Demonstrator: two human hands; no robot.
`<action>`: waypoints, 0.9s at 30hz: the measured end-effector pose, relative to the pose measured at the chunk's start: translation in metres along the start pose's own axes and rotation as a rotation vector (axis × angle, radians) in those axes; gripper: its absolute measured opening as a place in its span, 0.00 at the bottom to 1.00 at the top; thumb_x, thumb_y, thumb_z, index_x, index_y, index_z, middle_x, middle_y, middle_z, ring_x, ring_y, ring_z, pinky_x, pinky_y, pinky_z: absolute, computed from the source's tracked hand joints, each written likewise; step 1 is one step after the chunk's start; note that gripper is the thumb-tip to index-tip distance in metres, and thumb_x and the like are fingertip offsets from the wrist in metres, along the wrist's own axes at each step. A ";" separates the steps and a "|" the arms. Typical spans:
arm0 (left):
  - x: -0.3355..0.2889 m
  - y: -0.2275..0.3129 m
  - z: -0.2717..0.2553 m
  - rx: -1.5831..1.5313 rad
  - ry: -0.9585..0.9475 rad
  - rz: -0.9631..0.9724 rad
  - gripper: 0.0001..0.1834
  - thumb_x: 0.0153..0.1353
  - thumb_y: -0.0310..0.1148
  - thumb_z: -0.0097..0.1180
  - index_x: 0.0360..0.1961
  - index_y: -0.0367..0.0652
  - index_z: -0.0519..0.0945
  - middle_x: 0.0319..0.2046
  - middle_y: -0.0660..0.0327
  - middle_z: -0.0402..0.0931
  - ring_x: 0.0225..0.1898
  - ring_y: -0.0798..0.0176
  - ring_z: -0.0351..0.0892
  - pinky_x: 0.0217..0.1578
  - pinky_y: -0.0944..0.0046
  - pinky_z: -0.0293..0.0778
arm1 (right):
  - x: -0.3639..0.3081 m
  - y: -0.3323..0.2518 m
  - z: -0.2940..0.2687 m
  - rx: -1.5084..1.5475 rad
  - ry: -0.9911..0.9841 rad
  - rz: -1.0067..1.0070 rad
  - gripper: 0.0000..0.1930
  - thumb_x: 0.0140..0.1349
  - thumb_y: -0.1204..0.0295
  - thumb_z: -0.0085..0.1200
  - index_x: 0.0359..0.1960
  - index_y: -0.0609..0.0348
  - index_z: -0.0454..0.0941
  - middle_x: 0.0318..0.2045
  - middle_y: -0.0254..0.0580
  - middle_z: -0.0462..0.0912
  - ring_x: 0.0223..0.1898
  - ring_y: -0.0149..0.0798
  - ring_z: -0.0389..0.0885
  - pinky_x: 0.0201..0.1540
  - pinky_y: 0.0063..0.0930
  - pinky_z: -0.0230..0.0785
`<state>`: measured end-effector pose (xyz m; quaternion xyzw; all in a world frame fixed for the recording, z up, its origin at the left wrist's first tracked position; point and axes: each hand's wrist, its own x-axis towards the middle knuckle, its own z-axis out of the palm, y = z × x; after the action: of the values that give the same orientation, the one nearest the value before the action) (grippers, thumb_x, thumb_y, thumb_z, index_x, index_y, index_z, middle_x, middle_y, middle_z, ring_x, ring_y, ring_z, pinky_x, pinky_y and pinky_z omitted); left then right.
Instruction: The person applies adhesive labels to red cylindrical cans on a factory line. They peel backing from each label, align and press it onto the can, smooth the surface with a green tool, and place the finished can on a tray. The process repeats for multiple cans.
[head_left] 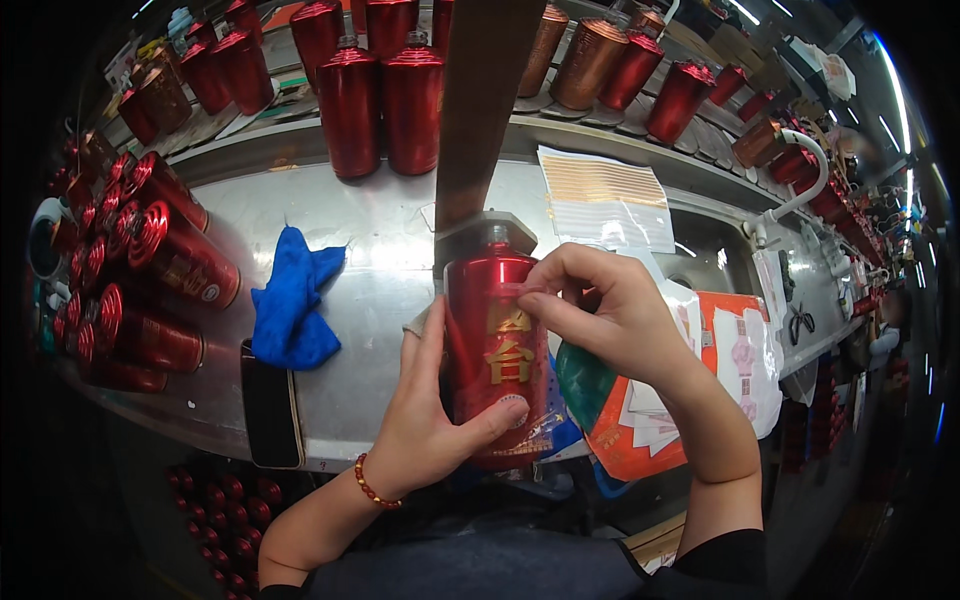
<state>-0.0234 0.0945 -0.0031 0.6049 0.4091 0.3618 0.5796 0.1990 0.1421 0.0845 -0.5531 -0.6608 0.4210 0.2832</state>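
Observation:
A red metallic bottle (480,335) with gold characters stands upright at the table's near edge, its clear neck showing on top. My left hand (430,425) is wrapped around its left side, the thumb laid across the lower front beside a small round sticker. Against the upper front, my right hand (610,305) pinches a thin, see-through pinkish strip (512,288) between thumb and forefinger. How much of the strip touches the bottle, I cannot tell. Behind the bottle is a grey angular block (515,232), mostly hidden.
A brown post (470,100) rises behind the bottle. Left lie a blue cloth (292,305), a phone (270,415) and several red bottles (180,260). Right are a gold-striped sheet (607,190), an orange sheet (620,450) with labels, and scissors (800,322). Bottles line the far conveyor (600,125).

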 end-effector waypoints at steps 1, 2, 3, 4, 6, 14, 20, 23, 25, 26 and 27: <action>0.000 0.000 -0.001 -0.005 -0.001 0.000 0.64 0.57 0.47 0.76 0.78 0.26 0.44 0.64 0.41 0.59 0.68 0.46 0.65 0.69 0.55 0.64 | 0.001 -0.001 0.000 0.005 -0.007 0.004 0.05 0.65 0.73 0.66 0.39 0.61 0.84 0.25 0.24 0.77 0.26 0.17 0.67 0.28 0.16 0.58; 0.000 0.000 -0.001 -0.010 -0.001 0.000 0.64 0.57 0.47 0.76 0.78 0.27 0.44 0.65 0.42 0.58 0.68 0.46 0.65 0.69 0.55 0.64 | 0.001 -0.002 0.000 0.009 -0.013 0.008 0.05 0.65 0.73 0.66 0.39 0.61 0.84 0.25 0.24 0.77 0.26 0.17 0.67 0.28 0.16 0.58; 0.000 0.000 -0.001 -0.014 -0.002 0.000 0.64 0.57 0.47 0.76 0.78 0.27 0.44 0.65 0.42 0.58 0.69 0.47 0.65 0.69 0.55 0.64 | 0.002 -0.001 0.001 0.009 -0.013 0.007 0.05 0.65 0.73 0.66 0.39 0.61 0.84 0.25 0.24 0.77 0.26 0.17 0.67 0.28 0.16 0.58; 0.001 0.000 -0.003 -0.023 -0.006 -0.001 0.64 0.56 0.47 0.76 0.78 0.27 0.44 0.65 0.42 0.58 0.69 0.47 0.65 0.69 0.55 0.63 | 0.003 -0.001 0.002 0.007 -0.011 0.006 0.05 0.65 0.73 0.66 0.39 0.61 0.84 0.25 0.24 0.77 0.25 0.17 0.66 0.28 0.16 0.58; 0.001 -0.001 -0.005 -0.039 -0.013 -0.003 0.64 0.56 0.46 0.76 0.78 0.28 0.43 0.66 0.42 0.58 0.69 0.47 0.64 0.70 0.55 0.63 | 0.005 0.000 0.004 0.004 -0.001 0.003 0.05 0.65 0.74 0.66 0.38 0.61 0.85 0.25 0.24 0.77 0.26 0.17 0.67 0.28 0.16 0.58; -0.002 -0.007 -0.015 -0.034 -0.002 0.020 0.61 0.61 0.50 0.72 0.78 0.28 0.45 0.70 0.41 0.56 0.72 0.45 0.60 0.72 0.52 0.58 | 0.000 0.001 0.009 0.006 0.124 0.013 0.17 0.64 0.75 0.65 0.55 0.59 0.80 0.31 0.27 0.81 0.27 0.16 0.69 0.30 0.13 0.60; -0.016 -0.007 -0.022 0.251 -0.022 0.017 0.55 0.63 0.51 0.69 0.77 0.30 0.52 0.73 0.39 0.56 0.77 0.39 0.49 0.75 0.44 0.46 | -0.041 0.028 0.015 0.307 0.081 0.132 0.40 0.64 0.72 0.68 0.75 0.66 0.60 0.54 0.49 0.81 0.30 0.18 0.74 0.33 0.15 0.69; -0.017 -0.006 -0.021 0.231 -0.030 0.006 0.55 0.61 0.50 0.71 0.78 0.33 0.53 0.73 0.39 0.56 0.78 0.38 0.46 0.75 0.43 0.45 | -0.056 0.013 0.026 0.339 -0.108 0.292 0.54 0.57 0.69 0.76 0.79 0.62 0.50 0.64 0.52 0.72 0.32 0.22 0.75 0.37 0.16 0.71; -0.017 -0.005 -0.024 0.218 -0.051 0.001 0.56 0.59 0.50 0.73 0.78 0.34 0.53 0.73 0.40 0.56 0.78 0.38 0.44 0.75 0.44 0.45 | -0.061 0.011 0.032 0.343 -0.118 0.282 0.58 0.53 0.70 0.78 0.80 0.59 0.48 0.66 0.51 0.70 0.32 0.21 0.74 0.36 0.16 0.70; -0.017 -0.004 -0.028 0.218 -0.068 -0.002 0.57 0.58 0.49 0.74 0.78 0.34 0.53 0.74 0.40 0.55 0.78 0.39 0.44 0.75 0.44 0.45 | -0.063 0.011 0.034 0.379 -0.114 0.297 0.59 0.52 0.73 0.78 0.81 0.56 0.47 0.67 0.51 0.69 0.32 0.21 0.74 0.36 0.14 0.69; -0.017 -0.003 -0.031 0.218 -0.085 -0.006 0.58 0.57 0.49 0.74 0.78 0.35 0.53 0.74 0.40 0.55 0.78 0.39 0.44 0.75 0.44 0.45 | -0.064 0.011 0.036 0.415 -0.110 0.313 0.60 0.50 0.75 0.79 0.81 0.54 0.47 0.68 0.50 0.68 0.33 0.20 0.73 0.35 0.13 0.68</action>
<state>-0.0593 0.0915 -0.0032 0.6781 0.4227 0.2873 0.5281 0.1887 0.0713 0.0630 -0.5550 -0.4810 0.6156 0.2857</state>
